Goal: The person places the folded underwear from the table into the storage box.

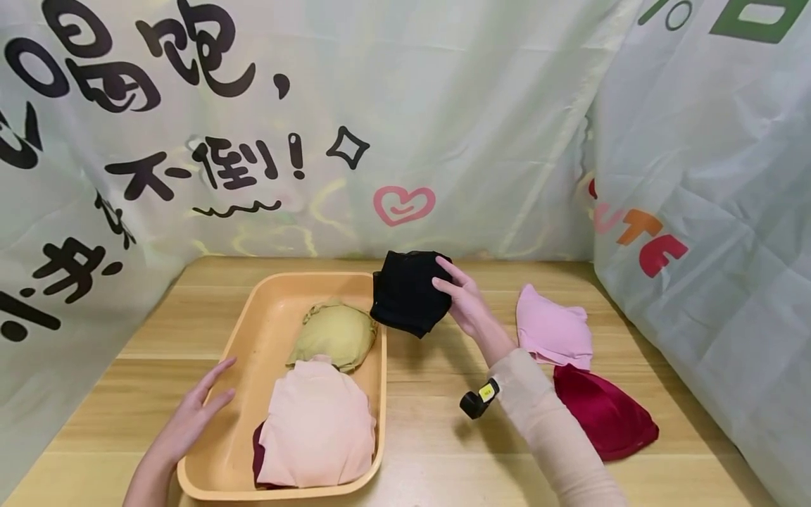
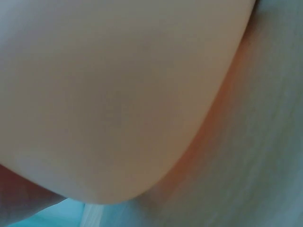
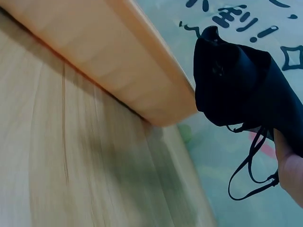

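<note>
My right hand [image 1: 467, 299] grips a folded black bra [image 1: 408, 292] by its right side, holding it above the table just past the tray's right rim. Thin black straps [image 3: 248, 165] dangle from it in the right wrist view. At the left rim of the peach plastic tray [image 1: 243, 394] is my left hand [image 1: 190, 415], fingers extended and thumb apart, holding nothing. Whether it touches the rim cannot be told. Inside the tray lie an olive-green folded bra [image 1: 336, 334] and a pale pink one [image 1: 319, 426], with a dark red edge [image 1: 258, 454] showing beneath the pink.
On the table right of the tray lie a lilac-pink bra [image 1: 554, 327] and a dark red bra [image 1: 605, 414], partly behind my right forearm. A printed curtain [image 1: 481, 141] closes off the back and sides of the wooden table [image 1: 424, 422].
</note>
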Demonstrator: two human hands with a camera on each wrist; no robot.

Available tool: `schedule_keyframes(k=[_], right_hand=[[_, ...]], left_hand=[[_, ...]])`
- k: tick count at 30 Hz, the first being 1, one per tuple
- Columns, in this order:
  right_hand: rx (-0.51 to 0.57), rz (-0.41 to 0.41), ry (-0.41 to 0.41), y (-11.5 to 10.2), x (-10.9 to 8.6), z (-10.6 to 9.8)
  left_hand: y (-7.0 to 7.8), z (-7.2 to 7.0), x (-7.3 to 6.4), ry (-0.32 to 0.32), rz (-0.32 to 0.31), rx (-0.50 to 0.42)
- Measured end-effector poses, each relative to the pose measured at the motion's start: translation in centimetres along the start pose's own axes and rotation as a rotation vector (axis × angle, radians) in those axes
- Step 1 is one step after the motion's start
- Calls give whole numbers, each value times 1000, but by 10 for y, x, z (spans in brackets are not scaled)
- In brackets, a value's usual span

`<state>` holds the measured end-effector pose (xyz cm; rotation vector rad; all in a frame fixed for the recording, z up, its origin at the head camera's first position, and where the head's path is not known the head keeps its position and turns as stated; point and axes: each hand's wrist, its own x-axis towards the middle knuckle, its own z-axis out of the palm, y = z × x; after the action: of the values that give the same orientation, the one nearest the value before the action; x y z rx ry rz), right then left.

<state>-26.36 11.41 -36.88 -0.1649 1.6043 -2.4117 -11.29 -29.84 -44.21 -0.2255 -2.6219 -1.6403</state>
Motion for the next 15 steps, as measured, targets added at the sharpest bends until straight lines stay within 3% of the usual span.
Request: schedule_keyframes(k=[15], right_hand=[[-51,7,-130,21,17,43]], left_hand=[[-1,1,2,16,8,-9]])
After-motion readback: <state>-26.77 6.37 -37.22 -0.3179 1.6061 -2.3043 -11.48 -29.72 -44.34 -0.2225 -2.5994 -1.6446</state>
